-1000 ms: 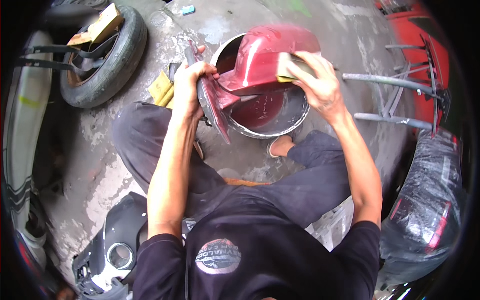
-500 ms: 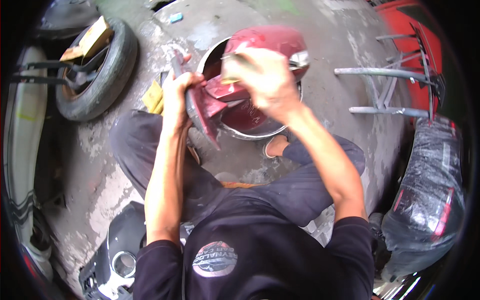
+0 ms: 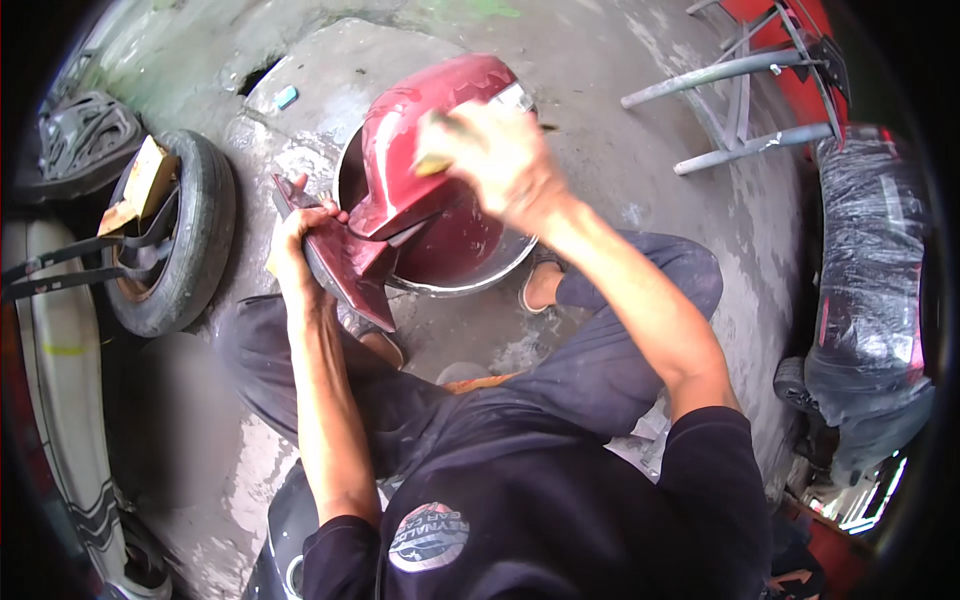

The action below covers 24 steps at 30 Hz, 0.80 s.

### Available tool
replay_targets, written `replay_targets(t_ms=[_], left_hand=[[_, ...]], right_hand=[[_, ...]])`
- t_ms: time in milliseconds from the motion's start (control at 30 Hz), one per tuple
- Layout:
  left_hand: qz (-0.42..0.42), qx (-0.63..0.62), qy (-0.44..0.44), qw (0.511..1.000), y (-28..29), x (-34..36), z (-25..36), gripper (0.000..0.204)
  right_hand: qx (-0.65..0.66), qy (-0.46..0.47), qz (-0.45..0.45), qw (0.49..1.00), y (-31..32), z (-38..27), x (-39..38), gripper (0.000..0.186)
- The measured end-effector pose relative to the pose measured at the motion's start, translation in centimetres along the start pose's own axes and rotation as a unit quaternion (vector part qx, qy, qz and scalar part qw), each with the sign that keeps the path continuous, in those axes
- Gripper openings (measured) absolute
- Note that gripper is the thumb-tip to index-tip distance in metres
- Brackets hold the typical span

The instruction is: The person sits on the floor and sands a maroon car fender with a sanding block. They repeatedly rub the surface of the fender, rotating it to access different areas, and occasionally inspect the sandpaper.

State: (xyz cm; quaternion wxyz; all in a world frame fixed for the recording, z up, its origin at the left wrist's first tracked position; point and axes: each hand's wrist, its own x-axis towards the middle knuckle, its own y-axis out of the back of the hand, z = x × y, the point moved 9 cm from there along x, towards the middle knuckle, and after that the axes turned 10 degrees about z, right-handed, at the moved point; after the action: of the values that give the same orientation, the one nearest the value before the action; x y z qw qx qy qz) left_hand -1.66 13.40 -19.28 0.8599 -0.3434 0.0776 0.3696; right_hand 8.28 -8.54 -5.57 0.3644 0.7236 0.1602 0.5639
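Within a second, the right hand point(image 3: 508, 168) had shifted its gripped pad point(image 3: 433, 164) leftward across the red housing point(image 3: 412, 108) over the bucket point(image 3: 445, 291); the left hand point(image 3: 298, 238) clasped its base point(image 3: 348, 268), as even strokes likely required.

My head-worn left fisheye camera faces downward, upright and unmirrored, covering my black short-sleeved shirt point(image 3: 570, 500) below and, at close range, my bare left hand point(image 3: 297, 236) and bare right hand point(image 3: 513, 165). Straight edges bend toward its rim.
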Motion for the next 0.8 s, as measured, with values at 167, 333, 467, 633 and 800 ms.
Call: replay_targets(t_ms=[167,333,467,633,800], left_hand=[[0.005,0.004,0.002,1.0,-0.2,-0.2,0.0,0.073],[-0.005,-0.002,0.007,1.0,-0.1,-0.1,0.0,0.074],[-0.001,0.009,0.003,1.0,0.3,0.2,-0.4,0.071],[-0.004,0.015,-0.005,1.0,0.6,0.0,0.0,0.07],[0.013,0.028,-0.007,1.0,0.2,0.0,0.0,0.072]], right_hand=[[0.047,-0.125,0.004,0.991,0.0,-0.6,-0.1,0.037],[-0.017,-0.04,0.065,0.997,1.4,2.8,-0.1,0.029],[-0.013,-0.079,0.044,0.996,1.2,2.2,0.6,0.03],[0.003,-0.039,0.071,0.997,1.4,2.3,0.4,0.031],[-0.004,-0.064,0.033,0.997,1.0,0.7,1.3,0.033]])
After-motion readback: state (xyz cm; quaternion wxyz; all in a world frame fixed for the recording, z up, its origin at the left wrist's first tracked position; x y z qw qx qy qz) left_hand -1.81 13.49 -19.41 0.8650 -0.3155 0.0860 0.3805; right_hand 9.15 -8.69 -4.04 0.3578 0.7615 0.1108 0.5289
